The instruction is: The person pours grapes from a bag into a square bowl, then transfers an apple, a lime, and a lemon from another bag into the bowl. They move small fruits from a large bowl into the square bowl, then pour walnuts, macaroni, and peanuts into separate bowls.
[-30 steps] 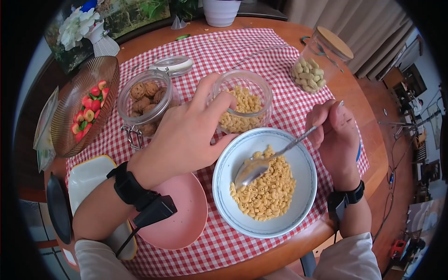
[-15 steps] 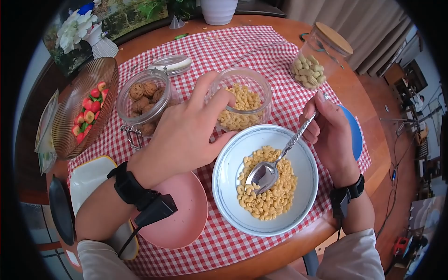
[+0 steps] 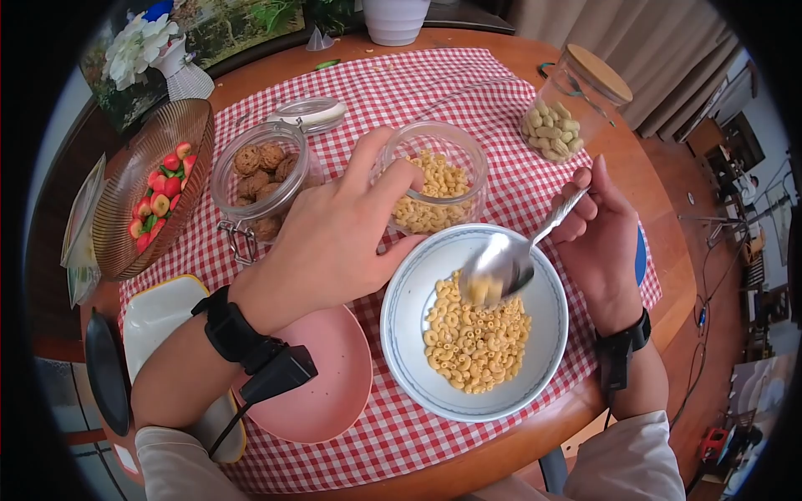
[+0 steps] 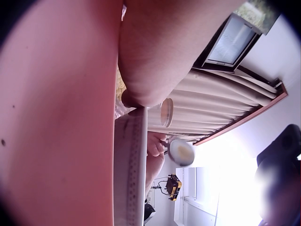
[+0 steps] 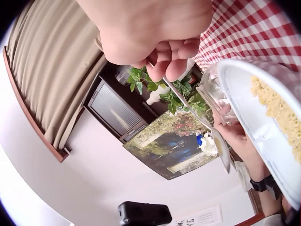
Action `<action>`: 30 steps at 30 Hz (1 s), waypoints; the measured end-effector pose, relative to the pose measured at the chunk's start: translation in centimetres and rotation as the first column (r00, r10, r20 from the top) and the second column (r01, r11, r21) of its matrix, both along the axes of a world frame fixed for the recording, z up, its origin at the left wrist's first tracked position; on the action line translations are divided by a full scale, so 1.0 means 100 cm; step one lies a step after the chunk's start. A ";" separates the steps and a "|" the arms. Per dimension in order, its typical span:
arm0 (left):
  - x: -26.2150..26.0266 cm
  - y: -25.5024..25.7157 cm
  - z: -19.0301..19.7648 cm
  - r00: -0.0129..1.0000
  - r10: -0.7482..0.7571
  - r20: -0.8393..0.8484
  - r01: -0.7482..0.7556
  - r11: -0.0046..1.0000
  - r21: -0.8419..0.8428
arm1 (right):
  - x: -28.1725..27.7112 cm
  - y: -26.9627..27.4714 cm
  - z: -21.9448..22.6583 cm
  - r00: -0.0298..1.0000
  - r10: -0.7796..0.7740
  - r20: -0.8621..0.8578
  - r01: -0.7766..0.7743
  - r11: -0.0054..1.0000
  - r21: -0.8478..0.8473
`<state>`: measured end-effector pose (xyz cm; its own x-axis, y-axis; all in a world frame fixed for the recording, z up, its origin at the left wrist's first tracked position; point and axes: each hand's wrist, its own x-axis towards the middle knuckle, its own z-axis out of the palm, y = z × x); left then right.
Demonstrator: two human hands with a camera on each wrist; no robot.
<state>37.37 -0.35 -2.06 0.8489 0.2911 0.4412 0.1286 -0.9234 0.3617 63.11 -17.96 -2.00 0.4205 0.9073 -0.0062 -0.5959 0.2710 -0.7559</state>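
Observation:
My right hand (image 3: 601, 242) pinches the patterned handle of a metal spoon (image 3: 545, 227) with thumb and fingers. The spoon's bowl, blurred, hangs over a white bowl with a blue rim (image 3: 401, 334), and a little yellow pasta shows in it. Elbow macaroni (image 3: 478, 346) lies in the bottom of that bowl. My left hand (image 3: 330, 234) grips a glass jar (image 3: 480, 159) of macaroni, its bent fingers at the rim and its thumb near the bowl's edge. In the right wrist view, the spoon (image 5: 190, 108) slants down from the right fingers.
Left of the macaroni stands a clip-top jar of walnuts (image 3: 266, 171), its lid (image 3: 309, 115) swung back. A pink plate (image 3: 334, 376), white dish (image 3: 163, 309) and ribbed glass dish (image 3: 109, 225) of red fruit are further left. A cork-lidded peanut jar (image 3: 551, 129) stands back right.
The spoon has gone from low in the macaroni to above the bowl, toward its far side, with a little pasta in it. My left hand stays at the jar.

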 end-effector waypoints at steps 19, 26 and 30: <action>0.001 -0.001 0.000 1.000 0.003 0.001 -0.003 1.000 -0.009 | -0.015 0.000 0.016 0.979 -0.100 0.179 0.084 0.992 0.095; 0.000 0.000 0.000 1.000 0.013 -0.009 -0.013 1.000 0.015 | -0.018 -0.006 0.011 0.817 -0.055 0.574 -0.022 0.992 0.127; 0.000 0.001 -0.001 1.000 0.007 -0.003 -0.007 1.000 0.024 | -0.027 -0.007 0.016 0.817 0.058 0.574 -0.039 0.998 -0.045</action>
